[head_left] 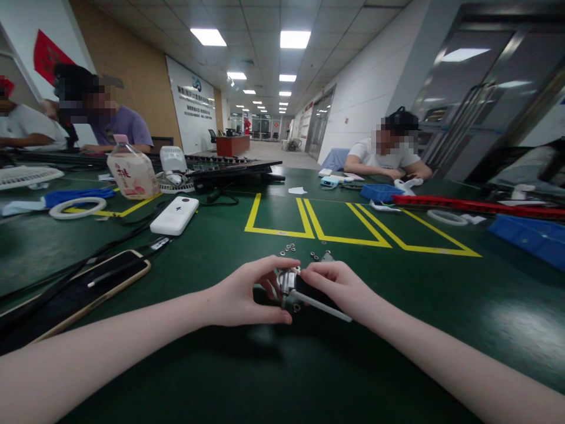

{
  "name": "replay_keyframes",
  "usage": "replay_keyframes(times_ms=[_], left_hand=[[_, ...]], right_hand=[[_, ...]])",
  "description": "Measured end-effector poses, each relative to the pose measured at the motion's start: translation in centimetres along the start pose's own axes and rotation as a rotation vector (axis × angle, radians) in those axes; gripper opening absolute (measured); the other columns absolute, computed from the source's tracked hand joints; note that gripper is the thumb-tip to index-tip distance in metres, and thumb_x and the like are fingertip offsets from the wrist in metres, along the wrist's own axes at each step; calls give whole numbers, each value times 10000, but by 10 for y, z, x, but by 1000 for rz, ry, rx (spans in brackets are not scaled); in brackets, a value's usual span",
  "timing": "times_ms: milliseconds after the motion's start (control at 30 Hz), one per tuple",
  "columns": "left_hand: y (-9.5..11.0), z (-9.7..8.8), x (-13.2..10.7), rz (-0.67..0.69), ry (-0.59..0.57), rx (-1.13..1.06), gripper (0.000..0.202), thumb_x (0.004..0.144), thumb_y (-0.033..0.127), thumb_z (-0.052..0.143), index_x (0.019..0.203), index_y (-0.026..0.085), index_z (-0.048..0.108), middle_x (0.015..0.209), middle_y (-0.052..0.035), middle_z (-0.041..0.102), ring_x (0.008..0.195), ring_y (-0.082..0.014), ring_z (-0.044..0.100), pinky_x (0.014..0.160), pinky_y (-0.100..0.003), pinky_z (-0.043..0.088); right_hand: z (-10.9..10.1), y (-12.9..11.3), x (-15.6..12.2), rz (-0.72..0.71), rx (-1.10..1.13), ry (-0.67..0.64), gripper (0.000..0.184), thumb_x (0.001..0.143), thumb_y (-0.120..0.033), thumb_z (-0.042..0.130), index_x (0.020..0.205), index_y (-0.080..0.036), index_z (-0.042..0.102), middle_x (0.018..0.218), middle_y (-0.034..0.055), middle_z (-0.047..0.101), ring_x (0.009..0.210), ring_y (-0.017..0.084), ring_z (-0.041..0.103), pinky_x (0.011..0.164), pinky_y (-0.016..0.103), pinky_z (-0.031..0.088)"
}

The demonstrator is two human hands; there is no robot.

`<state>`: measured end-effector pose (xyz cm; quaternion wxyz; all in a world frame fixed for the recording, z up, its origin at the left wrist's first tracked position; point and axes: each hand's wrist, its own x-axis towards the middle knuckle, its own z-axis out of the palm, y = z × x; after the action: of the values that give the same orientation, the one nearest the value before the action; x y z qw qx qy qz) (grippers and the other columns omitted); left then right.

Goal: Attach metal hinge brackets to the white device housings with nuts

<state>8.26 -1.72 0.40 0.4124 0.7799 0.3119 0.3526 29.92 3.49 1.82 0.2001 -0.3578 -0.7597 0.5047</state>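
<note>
Both my hands meet over the green table (273, 365) near its middle. My right hand (338, 288) is closed around a small black and silver metal part (295, 290), which sticks out to the left of its fingers. My left hand (245, 292) pinches the left end of that same part with thumb and fingertips. Just beyond the hands, several small metal washers or nuts (289, 247) lie loose on the table. What sits inside the part is too small to make out.
A phone (95, 281) and cables lie at the left, with a white power bank (174, 215), a drink carton (132, 172) and a small fan (173, 168) behind. Yellow tape lines (353, 227) mark the table. Blue trays (529, 235) stand right. Other people sit at the far edges.
</note>
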Motion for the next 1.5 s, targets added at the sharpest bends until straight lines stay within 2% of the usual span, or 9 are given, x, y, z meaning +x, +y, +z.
replay_keyframes(times_ms=[133, 267, 433, 533, 700, 833, 1100, 1333, 1500], left_hand=[[3, 1, 1, -6, 38, 55, 658, 724, 258, 757, 1315, 217, 472, 1163, -78, 598, 941, -190, 613, 845, -347, 525], [11, 1, 0, -104, 104, 87, 598, 745, 275, 726, 1298, 213, 507, 1199, -81, 601, 913, -181, 603, 816, -328, 518], [4, -1, 2, -256, 183, 45, 500, 801, 381, 657, 1265, 231, 547, 1136, -64, 624, 925, -198, 595, 806, -336, 496], [-9, -3, 6, -319, 223, -38, 489, 818, 444, 620, 1241, 205, 563, 1004, -55, 641, 860, -188, 597, 755, -325, 489], [-19, -5, 10, -341, 276, -77, 504, 814, 501, 599, 1197, 173, 585, 846, -24, 624, 743, -156, 585, 681, -292, 478], [-20, -5, 11, -350, 290, -56, 493, 806, 511, 605, 1155, 162, 606, 796, -10, 615, 689, -136, 572, 643, -268, 465], [-21, -6, 11, -381, 263, -121, 427, 777, 471, 656, 1058, 150, 643, 763, -12, 647, 625, -120, 596, 570, -243, 476], [-19, -3, 12, -395, 268, -219, 330, 767, 374, 689, 985, 129, 654, 741, -14, 666, 586, -110, 612, 569, -249, 517], [-14, -4, 11, -419, 249, -214, 331, 762, 331, 702, 1022, 132, 655, 770, -18, 683, 620, -110, 628, 606, -251, 539]], right_hand=[[-14, -4, -1, -136, -320, 118, 344, 904, -418, 471, 818, -159, 681, 783, 40, 673, 719, 153, 607, 639, 273, 456], [-52, 4, -2, -297, -857, 223, 275, 901, -352, 473, 867, -186, 689, 880, 63, 681, 834, 201, 612, 740, 328, 450], [-91, 26, -3, -191, -1116, 139, 271, 887, -374, 479, 922, -222, 700, 934, 59, 681, 834, 217, 629, 704, 336, 475], [-93, 32, -3, -164, -1132, 156, 312, 898, -410, 458, 977, -218, 692, 993, 65, 675, 858, 221, 636, 713, 345, 486], [-70, 32, 1, -270, -1108, 228, 413, 867, -507, 497, 1126, -220, 641, 1109, 79, 660, 987, 252, 622, 790, 386, 482], [-60, 31, 4, -295, -1112, 216, 362, 854, -454, 531, 1098, -217, 653, 1061, 71, 670, 970, 248, 622, 785, 391, 479], [-86, 44, 3, -210, -948, 414, 337, 857, -429, 513, 1063, -198, 644, 1025, 63, 649, 886, 212, 619, 746, 351, 496], [-100, 64, 8, -138, -1056, 378, 333, 886, -375, 471, 1093, -178, 642, 1084, 96, 638, 973, 263, 591, 798, 420, 493], [-98, 67, 11, -273, -981, 374, 285, 906, -330, 462, 1056, -194, 663, 1121, 91, 630, 1011, 240, 581, 867, 418, 473]])
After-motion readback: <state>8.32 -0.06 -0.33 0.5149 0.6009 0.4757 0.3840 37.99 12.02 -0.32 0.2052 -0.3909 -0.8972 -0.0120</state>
